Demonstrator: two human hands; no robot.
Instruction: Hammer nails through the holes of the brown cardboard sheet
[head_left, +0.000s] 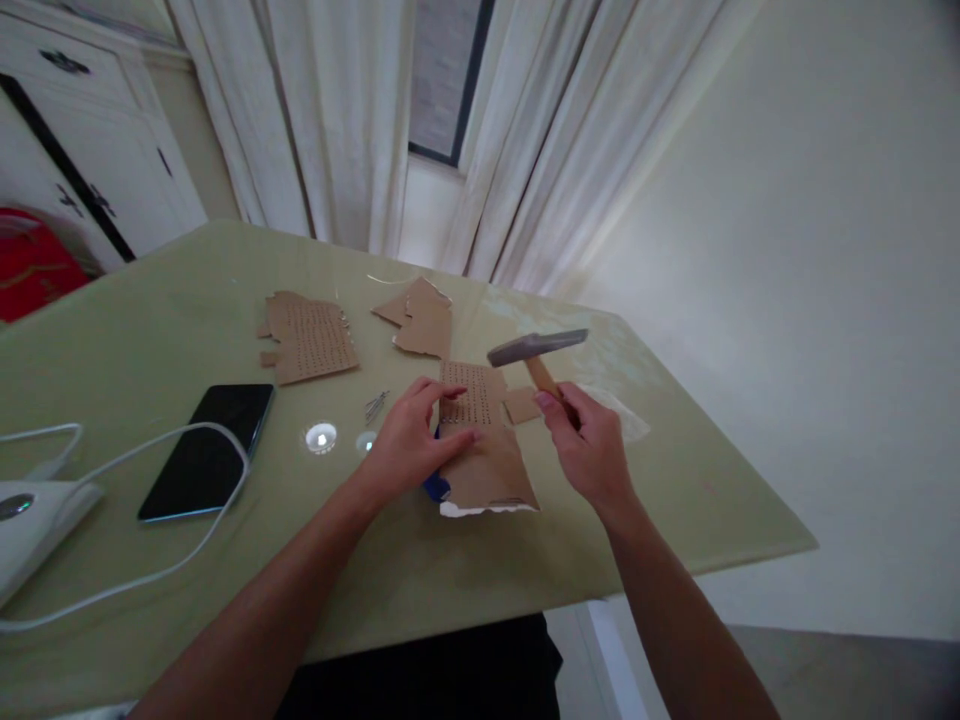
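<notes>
My right hand is wrapped round the wooden handle of a hammer, its grey metal head raised over the table. A torn piece of brown cardboard with rows of small holes or nail heads lies in front of me. Across its left side rests my left hand, thumb and fingers apart; I cannot make out anything between them. Something blue shows from beneath the cardboard's left edge. Left of that hand lies a small bunch of nails.
Another punched cardboard piece and torn scraps lie farther back on the pale green table. At left are a black phone, a white cable and a white device. Clear plastic lies at right.
</notes>
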